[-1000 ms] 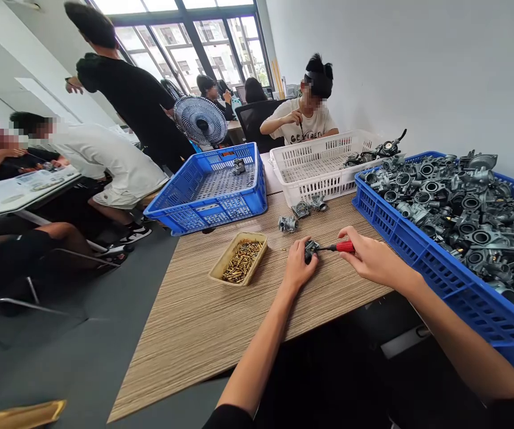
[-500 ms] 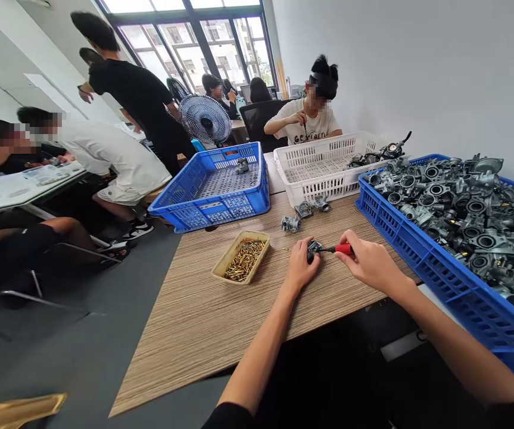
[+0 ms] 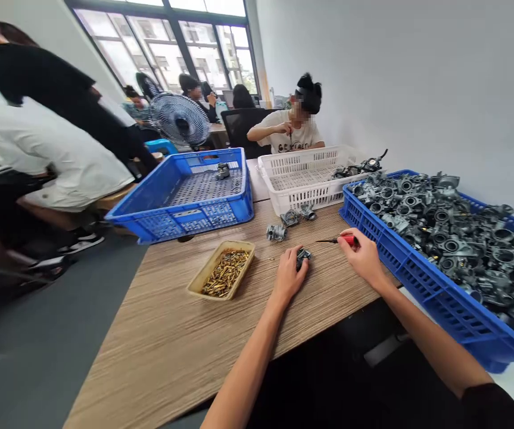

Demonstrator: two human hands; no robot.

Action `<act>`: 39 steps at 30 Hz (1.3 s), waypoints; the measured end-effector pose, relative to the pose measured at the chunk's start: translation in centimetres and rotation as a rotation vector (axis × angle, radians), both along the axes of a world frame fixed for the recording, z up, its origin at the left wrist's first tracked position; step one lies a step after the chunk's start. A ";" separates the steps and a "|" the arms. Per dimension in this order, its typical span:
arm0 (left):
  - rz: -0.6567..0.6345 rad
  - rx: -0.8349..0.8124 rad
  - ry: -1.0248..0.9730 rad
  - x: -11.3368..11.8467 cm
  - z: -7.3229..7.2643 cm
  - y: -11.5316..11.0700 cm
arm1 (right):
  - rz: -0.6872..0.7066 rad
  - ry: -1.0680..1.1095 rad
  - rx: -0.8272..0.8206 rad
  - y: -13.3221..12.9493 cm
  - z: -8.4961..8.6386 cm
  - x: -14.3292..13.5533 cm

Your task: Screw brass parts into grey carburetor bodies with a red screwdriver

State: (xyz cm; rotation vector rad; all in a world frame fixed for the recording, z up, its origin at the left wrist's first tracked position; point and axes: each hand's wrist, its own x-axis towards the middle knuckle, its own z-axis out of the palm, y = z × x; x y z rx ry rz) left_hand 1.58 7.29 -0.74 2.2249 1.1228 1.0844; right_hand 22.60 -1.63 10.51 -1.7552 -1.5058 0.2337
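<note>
My left hand [image 3: 289,273] is closed around a small grey metal carburetor body [image 3: 303,257], holding it down on the wooden table [image 3: 167,333]. To its right, my right hand [image 3: 363,257] grips a screwdriver [image 3: 347,240] by its red handle. The dark shaft points left, and its tip is apart from the carburetor body. Left of my left hand stands a cream tray [image 3: 191,288] full of small brass pieces [image 3: 227,272]. One loose brass piece [image 3: 271,258] lies between the tray and my hand. Several more carburetor bodies [image 3: 276,232] sit just beyond.
A blue crate [image 3: 189,221] with one metal part is at the back left. A white crate [image 3: 304,196] stands at the back centre, with a person [image 3: 290,128] behind it. On the right, a blue crate [image 3: 399,253] is heaped with carburetors. A fan [image 3: 180,119] stands farther back.
The screwdriver's tip has come away from the carburetor body as my right hand drew back to the right. My left hand still holds the body. The whole view has turned slightly right.
</note>
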 end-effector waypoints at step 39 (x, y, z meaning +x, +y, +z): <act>0.190 -0.217 -0.417 -1.3 -0.1 0.6 | 0.167 0.072 -0.234 5.3 -4.6 -6.8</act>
